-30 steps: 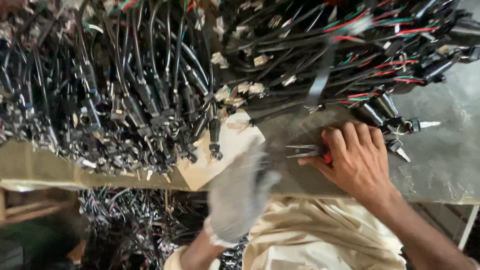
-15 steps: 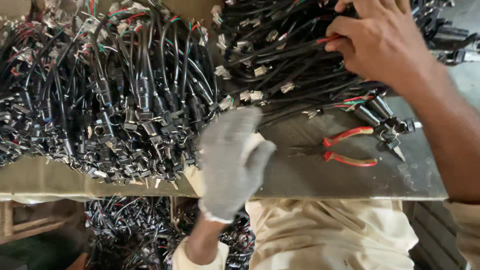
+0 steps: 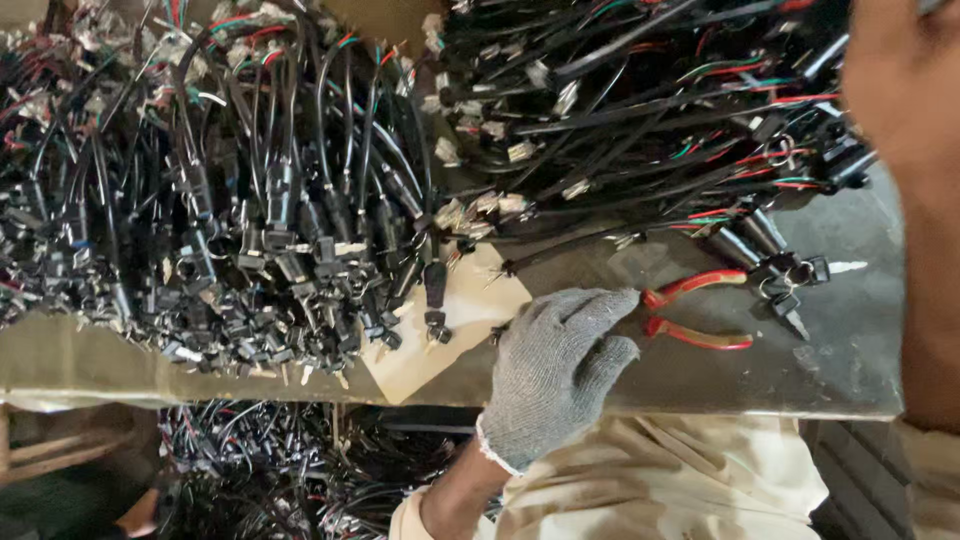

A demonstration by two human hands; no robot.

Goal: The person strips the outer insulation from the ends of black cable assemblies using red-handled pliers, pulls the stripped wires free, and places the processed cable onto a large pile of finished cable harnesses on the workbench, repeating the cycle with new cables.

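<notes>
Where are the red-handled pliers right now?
In the head view, the red-handled pliers lie on the grey table, right of centre, touching the gloved left hand, below the wire bundle.

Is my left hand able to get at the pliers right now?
Probably yes. The gloved left hand lies on the bench with its fingertips already at the red handles of the pliers, and nothing sits between them; the cables lie farther up.

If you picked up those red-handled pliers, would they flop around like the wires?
Probably not. The pliers look like rigid metal with red grips, so they should stay stiff, though the handles may swing on the pivot. Lying flat on the grey table, they seem unlikely to roll. The grips probably aren't slippery.
</notes>
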